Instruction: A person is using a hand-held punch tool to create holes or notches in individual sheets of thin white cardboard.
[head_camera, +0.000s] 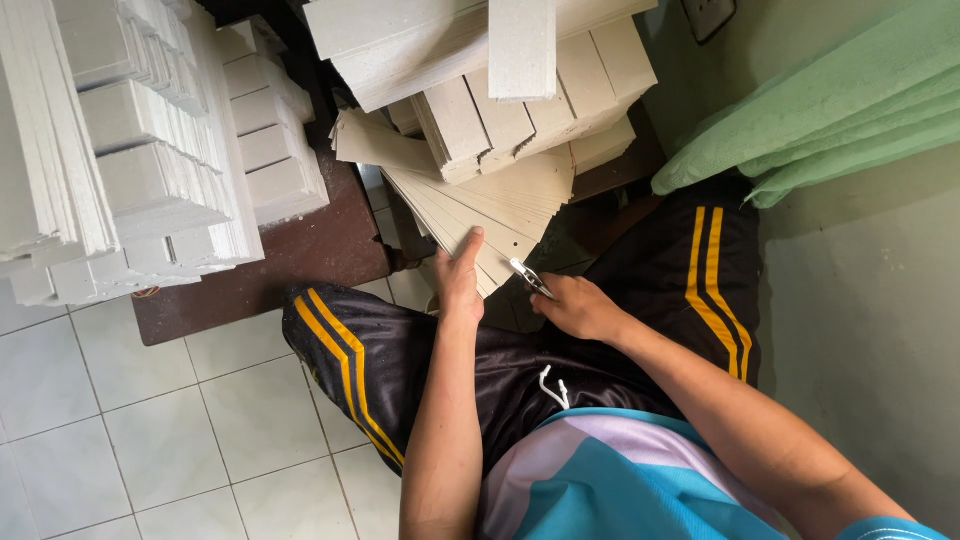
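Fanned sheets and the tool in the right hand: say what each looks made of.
Sheets: probably greyish cardboard, matte, with thin flat edges and a small punched hole. Tool: likely metal, since its tip glints silver; the right hand hides the rest. The left hand rests on the sheets.

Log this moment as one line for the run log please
left hand: flat on fanned cardboard sheets | right hand: gripping small metal tool at sheet edge | seated, stacks around

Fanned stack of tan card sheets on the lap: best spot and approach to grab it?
Probably the near corner of the fanned card sheets, where the left hand rests. Come from the person's side: edges splay loose there, while far ends sit under grey board bundles.
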